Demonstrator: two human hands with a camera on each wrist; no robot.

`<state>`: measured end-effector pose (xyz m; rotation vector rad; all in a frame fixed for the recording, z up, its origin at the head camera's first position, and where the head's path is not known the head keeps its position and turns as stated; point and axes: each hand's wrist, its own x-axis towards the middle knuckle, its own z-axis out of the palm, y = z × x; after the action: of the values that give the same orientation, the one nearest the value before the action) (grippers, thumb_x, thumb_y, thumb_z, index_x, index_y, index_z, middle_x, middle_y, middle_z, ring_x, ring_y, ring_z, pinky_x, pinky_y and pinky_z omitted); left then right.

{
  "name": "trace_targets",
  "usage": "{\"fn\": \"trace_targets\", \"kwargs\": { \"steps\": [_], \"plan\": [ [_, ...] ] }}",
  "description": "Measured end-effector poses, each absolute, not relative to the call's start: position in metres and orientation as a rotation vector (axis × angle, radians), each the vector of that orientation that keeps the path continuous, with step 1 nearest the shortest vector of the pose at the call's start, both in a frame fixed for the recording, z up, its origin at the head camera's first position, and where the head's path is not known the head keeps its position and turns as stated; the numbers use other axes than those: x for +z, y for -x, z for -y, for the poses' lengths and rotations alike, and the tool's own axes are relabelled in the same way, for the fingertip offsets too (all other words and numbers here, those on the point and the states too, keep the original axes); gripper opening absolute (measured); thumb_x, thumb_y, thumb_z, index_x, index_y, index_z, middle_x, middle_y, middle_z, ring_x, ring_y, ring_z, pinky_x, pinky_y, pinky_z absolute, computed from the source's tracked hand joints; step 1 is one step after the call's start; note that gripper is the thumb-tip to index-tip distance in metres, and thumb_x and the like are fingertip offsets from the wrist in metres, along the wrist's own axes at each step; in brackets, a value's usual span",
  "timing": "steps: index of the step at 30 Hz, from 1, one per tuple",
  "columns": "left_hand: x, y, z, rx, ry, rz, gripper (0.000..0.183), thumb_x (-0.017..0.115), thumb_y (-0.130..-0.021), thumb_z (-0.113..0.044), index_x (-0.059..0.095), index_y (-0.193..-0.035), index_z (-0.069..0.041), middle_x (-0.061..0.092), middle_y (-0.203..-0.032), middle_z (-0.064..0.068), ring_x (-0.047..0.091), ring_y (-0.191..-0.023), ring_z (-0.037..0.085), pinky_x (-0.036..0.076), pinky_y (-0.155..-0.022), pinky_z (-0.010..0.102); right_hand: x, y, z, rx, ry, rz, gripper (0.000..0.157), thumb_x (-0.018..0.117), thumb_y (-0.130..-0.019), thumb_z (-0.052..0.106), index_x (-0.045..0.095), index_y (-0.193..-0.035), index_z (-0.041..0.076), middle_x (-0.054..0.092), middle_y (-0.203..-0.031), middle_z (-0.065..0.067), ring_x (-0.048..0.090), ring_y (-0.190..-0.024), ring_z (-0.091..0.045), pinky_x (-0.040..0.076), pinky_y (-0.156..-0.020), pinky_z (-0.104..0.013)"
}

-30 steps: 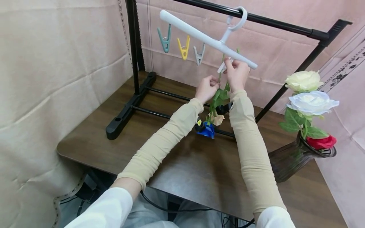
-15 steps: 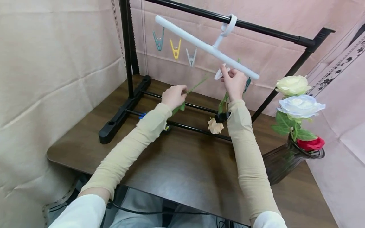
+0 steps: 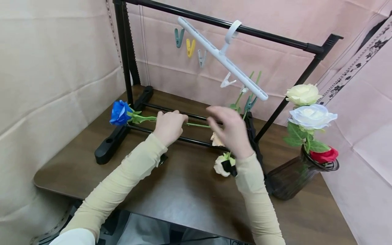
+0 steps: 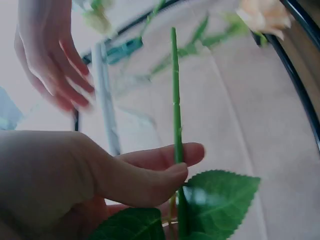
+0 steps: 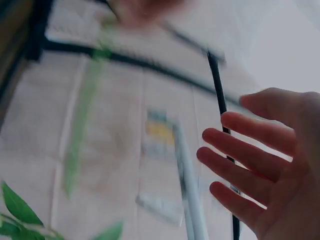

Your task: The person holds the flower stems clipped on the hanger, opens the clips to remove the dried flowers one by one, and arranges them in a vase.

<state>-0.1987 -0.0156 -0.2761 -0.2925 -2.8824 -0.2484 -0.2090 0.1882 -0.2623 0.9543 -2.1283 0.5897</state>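
My left hand pinches the green stem of a blue rose between thumb and fingers. The bloom points left and the stem's bare end points right. My right hand holds nothing, its fingers spread apart near that stem end. Above and behind it, a white clothespin dangles from the white hanger. Farther right, a teal clothespin and a whitish one by it hold flower stems upside down. Below hang a peach rose and a cream rose, both partly hidden.
The hanger hooks over a black rack bar. Teal, yellow and grey clothespins hang along its left half. At right on the brown table, a tilted dark glass vase holds white, pale blue and red roses.
My left hand has drawn the blue rose away from the hanger to the left and levelled it. My right hand has let go of the white clothespin and come down.
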Motion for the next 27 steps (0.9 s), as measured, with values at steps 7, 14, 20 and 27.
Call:
{"fn": "trace_targets", "kwargs": {
  "steps": [7,14,20,27],
  "plan": [
    [-0.279,0.171,-0.006,-0.178,0.422,2.659,0.036,0.071,-0.083,-0.007,0.07,-0.115,-0.022,0.068,-0.099,0.006,0.067,-0.085,0.026,0.049,-0.076,0.042,-0.287,0.176,-0.169,0.246,-0.896,2.12,0.027,0.07,-0.087,0.012,0.07,-0.114,0.007,0.074,-0.101,-0.008,0.071,-0.076,-0.02,0.057,-0.062,-0.031],
    [-0.286,0.163,-0.015,-0.207,0.543,2.513,0.036,0.069,-0.079,-0.001,0.072,-0.11,-0.02,0.065,-0.088,0.003,0.065,-0.08,0.023,0.048,-0.068,0.036,-0.298,0.167,-0.177,0.097,-0.8,2.076,0.015,0.074,-0.083,0.009,0.074,-0.098,0.008,0.074,-0.088,-0.003,0.069,-0.074,-0.017,0.055,-0.06,-0.028],
    [-0.284,0.164,-0.023,-0.286,0.63,2.404,0.03,0.066,-0.081,0.0,0.073,-0.105,-0.017,0.064,-0.086,0.003,0.063,-0.081,0.024,0.048,-0.073,0.038,-0.3,0.169,-0.186,0.047,-0.734,1.988,0.008,0.072,-0.084,0.005,0.074,-0.089,0.01,0.074,-0.084,0.0,0.068,-0.073,-0.016,0.052,-0.06,-0.027],
    [-0.272,0.143,-0.039,-0.528,1.033,2.073,0.019,0.07,-0.088,-0.011,0.067,-0.107,-0.011,0.061,-0.109,0.01,0.058,-0.106,0.027,0.046,-0.096,0.043,-0.294,0.167,-0.222,0.199,-0.597,1.876,0.014,0.062,-0.09,0.003,0.074,-0.091,0.01,0.073,-0.085,-0.003,0.069,-0.074,-0.021,0.053,-0.054,-0.033]
  ]
}}
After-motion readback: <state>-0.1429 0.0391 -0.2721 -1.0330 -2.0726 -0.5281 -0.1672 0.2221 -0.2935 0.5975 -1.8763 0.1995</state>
